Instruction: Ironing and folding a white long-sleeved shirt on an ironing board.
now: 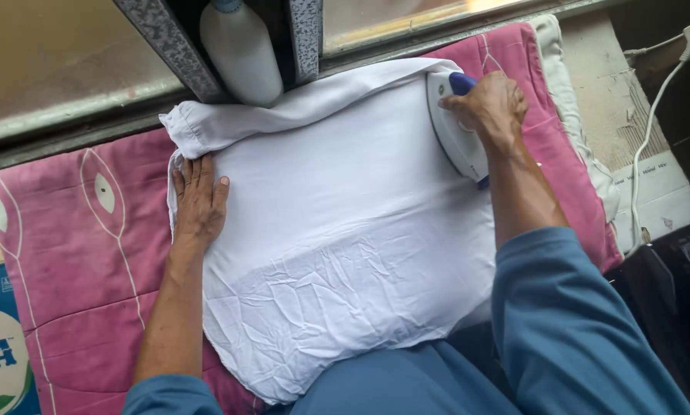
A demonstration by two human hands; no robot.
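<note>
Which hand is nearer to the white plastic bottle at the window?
Left. The left hand lies flat below the bottle; the right hand, gripping the iron, is farther right.

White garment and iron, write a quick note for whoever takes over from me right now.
Left hand: flat on the white cotton garment, pinning its left edge.
Right hand: gripping the blue handle of the white electric iron, which sits on the garment's upper right.
Garment lies on the pink patterned padded cover.
Done: upper area looks smooth.
Left: lower part, nearest the body, is wrinkled.
</note>
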